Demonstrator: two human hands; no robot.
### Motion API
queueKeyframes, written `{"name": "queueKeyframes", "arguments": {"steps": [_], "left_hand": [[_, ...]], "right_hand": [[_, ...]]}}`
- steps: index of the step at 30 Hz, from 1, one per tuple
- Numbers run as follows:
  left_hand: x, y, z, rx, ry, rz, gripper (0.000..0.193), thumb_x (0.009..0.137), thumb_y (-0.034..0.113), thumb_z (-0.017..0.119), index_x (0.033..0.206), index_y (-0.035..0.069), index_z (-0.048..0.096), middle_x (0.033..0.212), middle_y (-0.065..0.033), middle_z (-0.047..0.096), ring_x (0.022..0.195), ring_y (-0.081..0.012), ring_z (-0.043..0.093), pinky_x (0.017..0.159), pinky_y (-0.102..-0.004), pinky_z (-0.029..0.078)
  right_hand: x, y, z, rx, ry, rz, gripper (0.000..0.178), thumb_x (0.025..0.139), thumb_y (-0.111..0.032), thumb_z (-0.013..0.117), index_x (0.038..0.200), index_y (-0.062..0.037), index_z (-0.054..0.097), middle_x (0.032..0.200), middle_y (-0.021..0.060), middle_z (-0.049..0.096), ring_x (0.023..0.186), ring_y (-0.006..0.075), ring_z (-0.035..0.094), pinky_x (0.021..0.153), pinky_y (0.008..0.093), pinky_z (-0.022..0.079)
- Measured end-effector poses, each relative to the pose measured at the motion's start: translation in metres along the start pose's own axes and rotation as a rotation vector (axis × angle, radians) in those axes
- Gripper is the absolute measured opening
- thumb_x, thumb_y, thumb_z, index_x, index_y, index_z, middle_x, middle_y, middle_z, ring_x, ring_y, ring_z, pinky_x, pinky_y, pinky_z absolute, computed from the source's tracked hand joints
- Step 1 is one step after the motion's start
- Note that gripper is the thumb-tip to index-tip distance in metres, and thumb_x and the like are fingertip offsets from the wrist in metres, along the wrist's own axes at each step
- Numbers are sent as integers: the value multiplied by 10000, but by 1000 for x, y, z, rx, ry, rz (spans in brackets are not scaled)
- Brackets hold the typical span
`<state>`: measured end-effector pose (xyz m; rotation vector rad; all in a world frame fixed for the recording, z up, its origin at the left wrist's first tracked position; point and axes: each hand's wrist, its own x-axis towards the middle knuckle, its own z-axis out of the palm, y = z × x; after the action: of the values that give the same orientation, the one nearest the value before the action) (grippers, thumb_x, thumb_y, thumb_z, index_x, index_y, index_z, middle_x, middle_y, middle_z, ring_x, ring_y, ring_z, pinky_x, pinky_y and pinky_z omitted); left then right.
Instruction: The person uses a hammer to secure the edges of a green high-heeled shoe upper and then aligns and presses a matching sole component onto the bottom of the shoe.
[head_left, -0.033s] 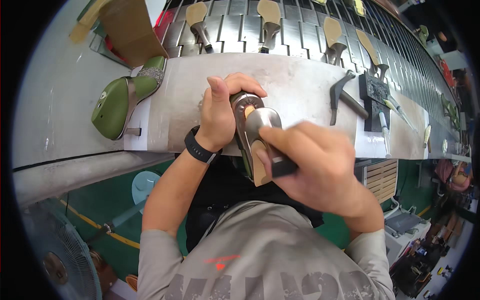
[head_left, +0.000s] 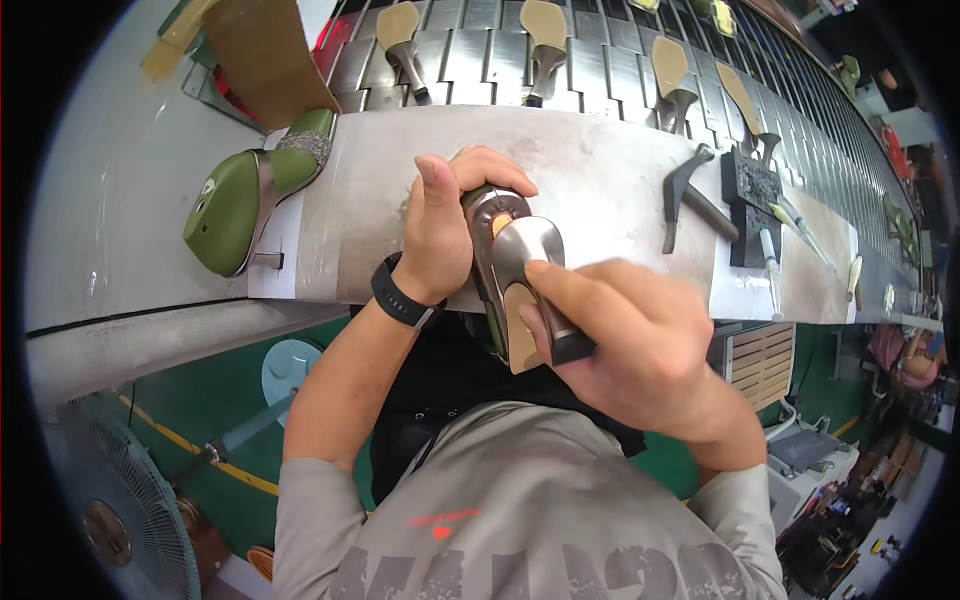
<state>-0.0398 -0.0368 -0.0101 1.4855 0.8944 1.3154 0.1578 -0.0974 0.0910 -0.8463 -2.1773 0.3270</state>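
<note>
My left hand (head_left: pixel 438 225) wraps its fingers round the far end of a shoe (head_left: pixel 482 235) with a dark brown edge and some green, its thumb sticking up. The shoe is held sole side up over the table's near edge. Between the thumb and fingers of my right hand (head_left: pixel 645 335) is a heeled sole (head_left: pixel 530 243), with a tan sole part, a grey-brown heel and a black tip. It lies against the shoe's underside, and its cup end leaves part of the shoe's heel end showing. How firmly the two touch cannot be seen.
A green high-heeled shoe (head_left: pixel 225 215) lies at the left by a cardboard piece (head_left: pixel 275 55). To the right are a hammer (head_left: pixel 672 200), a black block (head_left: pixel 752 185) and brushes (head_left: pixel 768 255). Several heeled soles (head_left: pixel 545 25) rest on the metal conveyor (head_left: pixel 605 60) beyond the table.
My right hand, blurred before, is now sharper, and its index finger has shifted slightly on the heel. The left hand keeps its hold on the shoe.
</note>
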Motion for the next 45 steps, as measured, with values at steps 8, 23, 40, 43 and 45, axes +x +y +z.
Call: {"name": "queueKeyframes", "arguments": {"steps": [8, 23, 40, 43, 45], "left_hand": [[-1, 2, -5, 56, -54, 0, 1135, 985, 811, -43, 933, -12, 736, 1026, -132, 679, 1015, -240, 621, 995, -364, 450], [16, 5, -7, 5, 3, -48, 998, 1067, 729, 83, 935, -16, 734, 900, -105, 701, 853, -180, 636, 833, -301, 485], [50, -33, -4, 13, -155, -76, 460, 1130, 407, 496, 1108, 9, 726, 913, -18, 686, 833, -71, 602, 757, -221, 489], [51, -33, -3, 30, -158, -59, 465, 1130, 413, 496, 1111, 8, 723, 915, -22, 689, 835, -73, 607, 756, -220, 491], [50, -35, -3, 33, -160, -65, 472, 1131, 420, 492, 1112, 8, 722, 914, -25, 689, 837, -74, 609, 759, -221, 492]], "right_hand": [[-10, 16, 38, -29, 111, -68, 478, 636, 16, 774, 1111, 55, 738, 827, 94, 706, 658, 212, 694, 569, 316, 567], [4, 43, 52, -65, 140, -140, 415, 685, -13, 800, 1092, 32, 732, 784, 68, 664, 658, 219, 669, 601, 354, 552], [15, 92, 39, 512, -291, 875, 444, 937, -407, 814, 830, 13, 719, 653, -2, 594, 617, 74, 503, 549, 280, 405], [19, 98, 41, 486, -328, 867, 460, 934, -421, 819, 799, 6, 711, 638, -13, 567, 613, 66, 478, 541, 286, 382], [23, 98, 38, 465, -377, 875, 413, 947, -391, 800, 859, 5, 721, 661, -4, 595, 608, 69, 522, 531, 260, 412]]}}
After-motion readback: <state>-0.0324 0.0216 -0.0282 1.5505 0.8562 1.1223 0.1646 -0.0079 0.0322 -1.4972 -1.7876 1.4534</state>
